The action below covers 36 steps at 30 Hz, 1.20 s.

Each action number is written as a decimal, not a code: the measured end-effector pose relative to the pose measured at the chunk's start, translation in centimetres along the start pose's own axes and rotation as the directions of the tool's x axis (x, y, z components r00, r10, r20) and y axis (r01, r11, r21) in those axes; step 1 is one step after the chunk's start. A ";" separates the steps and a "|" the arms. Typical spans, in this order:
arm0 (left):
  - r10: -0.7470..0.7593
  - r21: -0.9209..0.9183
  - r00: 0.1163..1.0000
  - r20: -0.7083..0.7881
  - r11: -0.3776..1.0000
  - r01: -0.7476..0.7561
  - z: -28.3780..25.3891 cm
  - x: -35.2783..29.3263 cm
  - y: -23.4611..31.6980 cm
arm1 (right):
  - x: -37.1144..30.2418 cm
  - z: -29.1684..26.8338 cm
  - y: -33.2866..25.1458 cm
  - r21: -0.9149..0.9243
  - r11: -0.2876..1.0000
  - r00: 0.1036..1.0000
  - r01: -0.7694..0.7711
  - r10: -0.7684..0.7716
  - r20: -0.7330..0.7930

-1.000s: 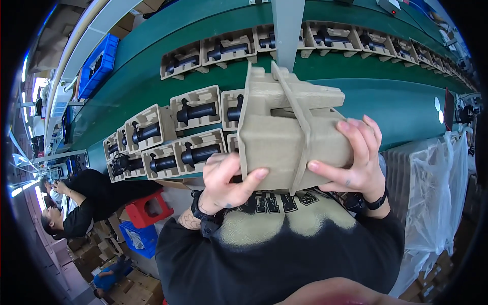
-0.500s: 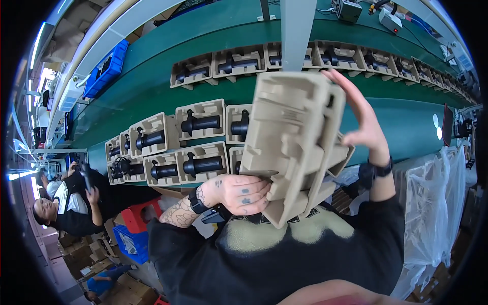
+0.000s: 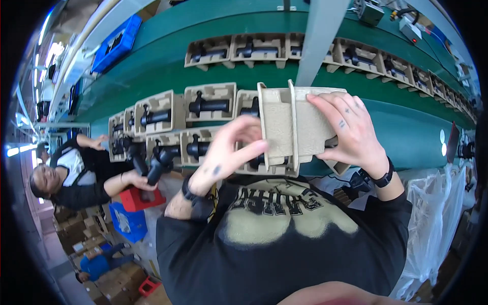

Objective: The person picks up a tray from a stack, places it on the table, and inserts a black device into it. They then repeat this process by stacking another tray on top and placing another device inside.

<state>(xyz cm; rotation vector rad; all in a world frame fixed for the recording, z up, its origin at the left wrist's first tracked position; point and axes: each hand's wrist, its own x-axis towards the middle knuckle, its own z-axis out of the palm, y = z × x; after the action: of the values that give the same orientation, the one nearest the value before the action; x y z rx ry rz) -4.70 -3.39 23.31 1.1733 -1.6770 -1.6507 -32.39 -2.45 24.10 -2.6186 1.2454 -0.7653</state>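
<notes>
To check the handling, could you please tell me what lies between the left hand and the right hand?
In the head view, stacked tan trays lie between the left hand and right hand.

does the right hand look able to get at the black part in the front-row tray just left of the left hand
Probably not as things stand: the right hand is gripping the stacked pulp trays, and those and the left hand stand between it and the black part.

Just below the beige trays (image 3: 310,132), the black shirt (image 3: 284,269) carries printed block letters (image 3: 274,201) across the chest, in curved rows. Some single letters are clear, but the folds make the whole words difficult to read.
</notes>
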 end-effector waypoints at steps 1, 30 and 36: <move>-0.014 -0.010 1.000 -0.025 1.000 0.013 0.9 0.4 0.3 | 0.5 0.0 -0.5 0.012 1.000 1.000 0.017 -0.017 0.002; -0.002 -0.181 0.987 -0.159 0.983 -0.027 0.4 -2.3 0.4 | -11.2 2.3 3.4 0.003 0.999 0.955 -0.048 0.047 -0.293; 0.031 0.090 0.972 -0.234 0.996 -0.010 1.3 -3.7 -0.8 | -0.4 2.3 -3.6 0.215 0.972 0.968 -0.096 0.141 -0.209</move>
<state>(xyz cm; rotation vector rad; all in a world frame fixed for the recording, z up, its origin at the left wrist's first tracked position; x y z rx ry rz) -3.72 0.50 23.13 1.3326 -1.6182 -1.3768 -29.00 -0.01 23.11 -2.3230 1.2887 -1.1254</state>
